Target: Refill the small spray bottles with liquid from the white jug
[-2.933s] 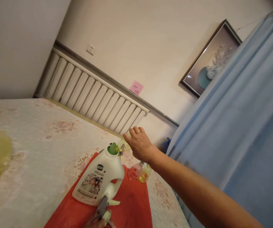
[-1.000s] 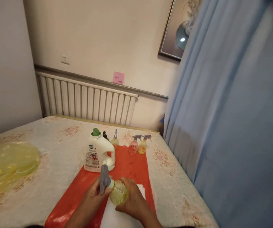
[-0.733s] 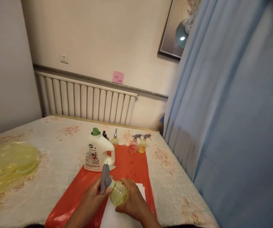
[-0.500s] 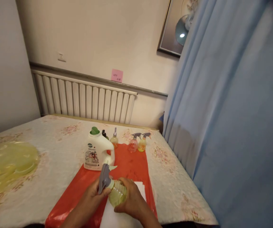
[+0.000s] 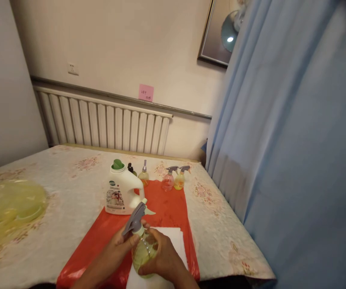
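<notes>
Between my two hands is a clear spray bottle (image 5: 143, 253) with yellowish liquid and a grey trigger head, tilted with its nozzle up and to the right. My right hand (image 5: 165, 255) wraps round the bottle's body. At the neck, just under the trigger head, my left hand (image 5: 125, 241) grips with thumb and fingers. Below the bottle lies a white cloth or paper sheet (image 5: 173, 237) on a red plastic sheet (image 5: 161, 204). Just beyond my hands stands a white jug (image 5: 119, 192) with a green piece in its mouth.
Farther back stand a pink spray bottle (image 5: 167, 182), a yellow one (image 5: 179, 181), another spray bottle (image 5: 143, 176) and a dark-topped bottle (image 5: 131, 167). A yellow transparent bag or basin (image 5: 13, 200) sits left on the floral-covered surface (image 5: 221, 237). A blue curtain (image 5: 281, 140) hangs at right.
The spray bottle has turned, its trigger head now leaning more to the right and its body lower and slightly left. Both hands have kept hold of it.
</notes>
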{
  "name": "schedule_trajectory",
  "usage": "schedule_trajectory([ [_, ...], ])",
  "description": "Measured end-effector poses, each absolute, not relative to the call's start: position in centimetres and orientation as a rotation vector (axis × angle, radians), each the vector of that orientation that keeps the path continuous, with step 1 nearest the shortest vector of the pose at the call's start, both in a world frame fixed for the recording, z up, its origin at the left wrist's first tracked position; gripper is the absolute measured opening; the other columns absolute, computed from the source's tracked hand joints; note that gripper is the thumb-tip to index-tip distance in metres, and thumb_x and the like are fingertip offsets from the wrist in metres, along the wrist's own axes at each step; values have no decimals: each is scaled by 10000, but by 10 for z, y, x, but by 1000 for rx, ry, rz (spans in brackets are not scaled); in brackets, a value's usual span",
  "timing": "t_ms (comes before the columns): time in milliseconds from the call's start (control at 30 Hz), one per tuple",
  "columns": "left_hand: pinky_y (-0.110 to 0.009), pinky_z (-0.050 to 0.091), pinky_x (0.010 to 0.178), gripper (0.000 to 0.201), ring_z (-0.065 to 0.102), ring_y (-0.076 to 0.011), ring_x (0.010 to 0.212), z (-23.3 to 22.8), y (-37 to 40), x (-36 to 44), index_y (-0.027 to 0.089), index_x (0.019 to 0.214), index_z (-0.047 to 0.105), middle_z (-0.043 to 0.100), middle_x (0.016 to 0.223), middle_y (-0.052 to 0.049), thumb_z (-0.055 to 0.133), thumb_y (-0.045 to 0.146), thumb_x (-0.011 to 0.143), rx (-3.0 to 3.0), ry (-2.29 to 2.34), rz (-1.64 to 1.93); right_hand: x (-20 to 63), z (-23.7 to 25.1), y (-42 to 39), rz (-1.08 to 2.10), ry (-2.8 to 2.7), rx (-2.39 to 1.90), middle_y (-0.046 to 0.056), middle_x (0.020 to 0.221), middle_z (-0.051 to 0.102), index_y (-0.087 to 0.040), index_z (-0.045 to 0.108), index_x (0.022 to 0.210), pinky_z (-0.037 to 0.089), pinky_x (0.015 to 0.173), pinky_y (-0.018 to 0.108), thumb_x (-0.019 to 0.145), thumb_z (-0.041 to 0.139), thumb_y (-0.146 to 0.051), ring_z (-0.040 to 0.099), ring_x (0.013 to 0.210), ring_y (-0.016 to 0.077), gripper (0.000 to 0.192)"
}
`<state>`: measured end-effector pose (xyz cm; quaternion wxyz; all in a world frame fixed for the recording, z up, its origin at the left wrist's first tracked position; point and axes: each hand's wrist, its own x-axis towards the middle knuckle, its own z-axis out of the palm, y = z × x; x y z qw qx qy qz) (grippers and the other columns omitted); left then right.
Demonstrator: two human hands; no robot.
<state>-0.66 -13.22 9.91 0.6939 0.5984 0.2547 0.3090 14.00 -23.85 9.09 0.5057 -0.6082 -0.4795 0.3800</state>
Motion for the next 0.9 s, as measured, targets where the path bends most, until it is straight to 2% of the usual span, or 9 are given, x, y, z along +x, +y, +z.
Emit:
schedule_trajectory([
  [167,-440,484,1012,624,639,-344,1124,92,-134,4,209,1177,719,759,1134,-90,796,574,676,1264,574,729,139,89,-239,876,-1125,-1555,-28,906,678,-194,681,1059,470,699,258,346,907,-75,581,771,166,758],
  [300,-416,447,1040,601,639,-316,1115,95,-134,6,201,1194,706,761,1110,-83,825,495,683,1191,533,723,140,89,-240,874,-1103,-1539,-23,920,677,-191,678,1079,467,718,269,355,906,-73,577,793,175,769],
  [467,-340,493,918,654,680,-260,1002,102,-136,7,235,1281,632,763,1069,-52,851,385,684,1144,478,777,140,88,-243,924,-1084,-1475,-23,930,692,-190,675,1127,464,703,267,377,899,-61,586,777,169,793],
  [600,-328,523,838,508,707,-227,862,101,-137,8,223,1137,691,773,986,-39,863,339,674,1064,444,754,142,85,-244,940,-1101,-1485,-27,927,697,-204,684,1122,453,691,261,377,912,-84,590,783,169,789],
  [767,-309,540,821,342,722,-222,845,100,-135,7,174,950,752,786,916,-61,880,309,663,987,375,667,144,86,-245,1004,-1072,-1478,-33,872,666,-197,697,1103,433,665,256,362,929,-130,561,755,156,780],
  [900,-319,555,786,356,734,-224,789,107,-137,3,179,974,751,785,865,-64,880,315,671,903,336,549,143,85,-246,1188,-982,-1371,-19,837,649,-155,720,1009,428,651,256,319,948,-191,556,734,150,728],
])
